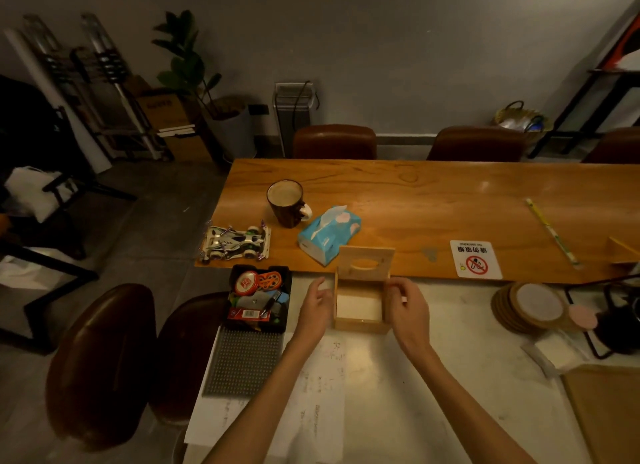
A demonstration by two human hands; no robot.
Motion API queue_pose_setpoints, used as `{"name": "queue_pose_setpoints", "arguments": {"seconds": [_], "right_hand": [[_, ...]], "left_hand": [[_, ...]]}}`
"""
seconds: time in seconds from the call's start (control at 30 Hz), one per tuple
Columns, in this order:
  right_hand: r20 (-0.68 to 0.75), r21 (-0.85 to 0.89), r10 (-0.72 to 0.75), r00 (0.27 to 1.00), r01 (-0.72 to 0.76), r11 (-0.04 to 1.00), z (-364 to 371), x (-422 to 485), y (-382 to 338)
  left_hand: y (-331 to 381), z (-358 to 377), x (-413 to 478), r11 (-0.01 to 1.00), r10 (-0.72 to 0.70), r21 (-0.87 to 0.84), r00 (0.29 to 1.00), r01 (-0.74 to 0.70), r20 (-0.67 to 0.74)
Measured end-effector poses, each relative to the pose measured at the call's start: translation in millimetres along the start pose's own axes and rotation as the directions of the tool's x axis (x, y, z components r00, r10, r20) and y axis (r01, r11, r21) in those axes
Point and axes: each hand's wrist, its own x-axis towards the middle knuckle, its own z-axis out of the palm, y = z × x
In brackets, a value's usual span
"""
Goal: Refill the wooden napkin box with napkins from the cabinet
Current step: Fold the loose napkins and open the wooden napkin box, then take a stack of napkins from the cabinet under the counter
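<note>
The wooden napkin box (362,325) stands on the pale table in front of me, its hinged lid (366,263) with an oval slot raised upright at the back. A white napkin layer lies low inside the box. My left hand (316,306) hovers just left of the box, fingers curled and apart, holding nothing. My right hand (407,302) is at the box's right wall, fingers bent near the rim; whether it touches the wall is unclear. A blue soft tissue pack (329,235) lies behind the box on the wooden table (433,203).
A dark mug (287,203) and a toy car (235,243) sit at the back left. A black tray of small items (258,299) is left of the box above a grey studded mat (244,363). Stacked coasters (530,307), a no-smoking sign (475,259) and chairs surround.
</note>
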Motion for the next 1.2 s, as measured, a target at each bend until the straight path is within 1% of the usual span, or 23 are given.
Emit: {"name": "queue_pose_setpoints", "arguments": {"seconds": [0.03, 0.07, 0.1, 0.13, 0.17, 0.2, 0.27, 0.4, 0.53, 0.63, 0.73, 0.83, 0.93, 1.07, 1.13, 1.2], "right_hand": [[0.028, 0.086, 0.107, 0.994, -0.109, 0.99, -4, -2, 4], [0.121, 0.176, 0.221, 0.968, -0.24, 0.955, -8, -4, 3], [0.235, 0.266, 0.299, 0.925, -0.357, 0.895, -10, -6, 2], [0.345, 0.338, 0.333, 0.878, -0.447, 0.828, -12, -9, -1], [0.416, 0.367, 0.338, 0.844, -0.496, 0.787, -12, -10, -4], [0.457, 0.367, 0.328, 0.827, -0.51, 0.778, -12, -11, -7], [0.478, 0.36, 0.318, 0.818, -0.513, 0.779, -9, -11, -9], [0.49, 0.364, 0.332, 0.806, -0.535, 0.763, -9, -11, -9], [0.5, 0.34, 0.344, 0.795, -0.545, 0.766, -12, -12, -7], [0.498, 0.322, 0.351, 0.793, -0.545, 0.774, -19, -13, -5], [0.5, 0.312, 0.331, 0.8, -0.524, 0.793, -33, -23, -5], [0.489, 0.333, 0.308, 0.816, -0.501, 0.799, -55, -53, -5], [0.474, 0.352, 0.308, 0.825, -0.498, 0.793, -73, -95, 5], [0.466, 0.346, 0.337, 0.818, -0.519, 0.781, -90, -148, 24], [0.462, 0.35, 0.353, 0.814, -0.533, 0.771, -97, -170, 33], [0.478, 0.341, 0.371, 0.796, -0.557, 0.757, -104, -190, 41]], "left_hand": [[3, -1, 1, 0.999, -0.011, -0.03, 1.0, 0.012, 0.012], [3, 0, 4, 0.998, -0.025, -0.054, 0.999, 0.027, 0.038], [3, 2, 5, 0.997, -0.031, -0.071, 0.996, 0.037, 0.08], [4, 4, 5, 0.994, -0.037, -0.094, 0.991, 0.049, 0.128], [4, 7, 6, 0.991, -0.032, -0.119, 0.983, 0.054, 0.18], [3, 10, 6, 0.988, -0.032, -0.142, 0.977, 0.063, 0.213], [-4, 15, 8, 0.982, -0.05, -0.167, 0.97, 0.091, 0.237], [-22, 19, 17, 0.975, -0.063, -0.192, 0.965, 0.114, 0.255], [-11, 18, 12, 0.954, -0.09, -0.255, 0.96, 0.16, 0.267], [-8, 18, 6, 0.957, -0.073, -0.251, 0.957, 0.147, 0.282], [-2, 20, -13, 0.962, -0.02, -0.254, 0.953, 0.101, 0.303], [-9, 23, -44, 0.968, 0.03, -0.243, 0.94, 0.056, 0.339], [-26, 28, -81, 0.964, 0.041, -0.26, 0.925, 0.063, 0.377], [-61, 37, -128, 0.957, 0.032, -0.284, 0.942, 0.068, 0.334], [-76, 39, -145, 0.968, 0.036, -0.245, 0.945, 0.047, 0.325], [-91, 43, -160, 0.974, 0.012, -0.218, 0.948, 0.06, 0.317]]}}
